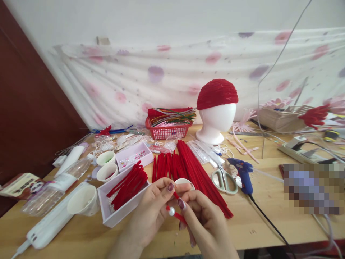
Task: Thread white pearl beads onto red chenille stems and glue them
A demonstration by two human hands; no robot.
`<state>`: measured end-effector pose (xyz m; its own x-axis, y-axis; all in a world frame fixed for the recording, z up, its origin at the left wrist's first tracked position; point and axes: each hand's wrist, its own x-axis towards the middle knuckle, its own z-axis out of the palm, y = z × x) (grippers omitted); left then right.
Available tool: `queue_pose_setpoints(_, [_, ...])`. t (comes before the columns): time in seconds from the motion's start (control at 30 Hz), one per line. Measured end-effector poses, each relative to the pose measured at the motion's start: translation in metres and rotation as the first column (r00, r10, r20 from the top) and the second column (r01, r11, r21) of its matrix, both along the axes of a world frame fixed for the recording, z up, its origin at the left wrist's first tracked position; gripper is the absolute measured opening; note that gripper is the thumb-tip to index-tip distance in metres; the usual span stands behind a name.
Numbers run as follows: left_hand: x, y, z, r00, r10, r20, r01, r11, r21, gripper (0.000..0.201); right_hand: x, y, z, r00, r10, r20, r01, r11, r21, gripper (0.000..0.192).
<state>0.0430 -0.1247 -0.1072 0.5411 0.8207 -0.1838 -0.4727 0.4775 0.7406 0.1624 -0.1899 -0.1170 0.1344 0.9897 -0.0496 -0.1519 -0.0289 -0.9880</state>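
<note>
Wooden tabletop [269,212] ran across the view, backed by a pale cloth with pink and purple blotches [172,72] hung over the wall. Low in the middle, the left hand [151,210] and the right hand [201,219] met, fingertips close together. Between them sat a short red pipe cleaner [176,213] with a white bead [171,211] on it; the left thumb and fingers pinched its upper end, and the right thumb and forefinger were pressed together on the stretch just beside the bead. Directly behind the hands lay a fanned heap of long red pipe cleaners [194,167], and a white box of bent red pieces [126,187] stood just left of the left hand. Scissors [223,180] and a blue glue gun [244,172] lay to the right, well apart from the hands. Farther back stood a red basket [167,131] and a white foam head wearing a red cap [217,108].
</note>
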Motion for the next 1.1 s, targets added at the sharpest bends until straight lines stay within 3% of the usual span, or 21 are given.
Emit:
queue_pose_setpoints(0.2, [0.0,0.001,-0.001,0.994,0.069,-0.08,-0.065,0.996,0.059,0.025,0.003,0.001,-0.002,0.999,-0.046,0.007,0.045,0.999,0.023,0.045])
queue_pose_setpoints(0.37, [0.005,-0.003,-0.003,0.999,0.032,-0.026,-0.031,0.999,0.027,0.023,0.002,0.002,-0.006,0.997,-0.068,-0.031,0.069,0.996,0.059,0.042])
queue_pose_setpoints(0.67, [0.005,-0.003,-0.007,0.997,-0.052,-0.061,0.06,0.987,0.148,0.012,0.007,0.004,-0.008,0.998,-0.057,-0.04,0.061,0.993,0.1,0.038])
queue_pose_setpoints(0.9, [0.01,-0.002,-0.001,0.998,-0.067,-0.01,0.067,0.988,0.136,0.013,0.015,0.004,-0.013,0.996,-0.07,0.054,0.061,0.987,0.149,0.033])
queue_pose_setpoints(1.1, [0.011,-0.002,-0.007,0.996,-0.09,-0.011,0.091,0.983,0.157,0.009,0.021,0.005,-0.016,0.984,-0.035,0.173,0.002,0.981,0.192,0.03])
